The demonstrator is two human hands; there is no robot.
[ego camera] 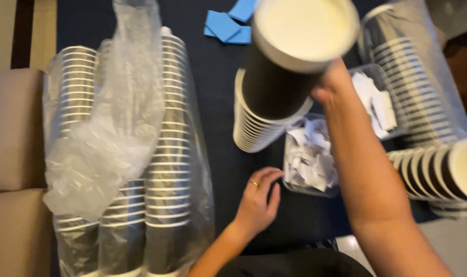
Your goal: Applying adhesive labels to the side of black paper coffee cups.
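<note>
Right hand [332, 84] lifting dark cup [290, 56] off stack [259, 125], centre-far; fingers mostly hidden, grip hard to tell. Left hand [259, 197] loosely curled, empty, touching near-side paper tray [310, 159]. Risk: stack leaning, could topple onto tray if next cup sticks.

There were two hands: the left hand [257, 200] and the right hand [332, 82], and the right one held up one dark paper cup [290, 56] with a white inside. There were three long rows of cups in the plastic bag [110, 128] on the left, one more stack [256, 128] in the middle, one stack lying down [438, 172] on the right, and one more bagged stack [413, 82] at the top right. There were two clear trays [310, 159] with white paper bits, and about three blue paper pieces [228, 23].
</note>
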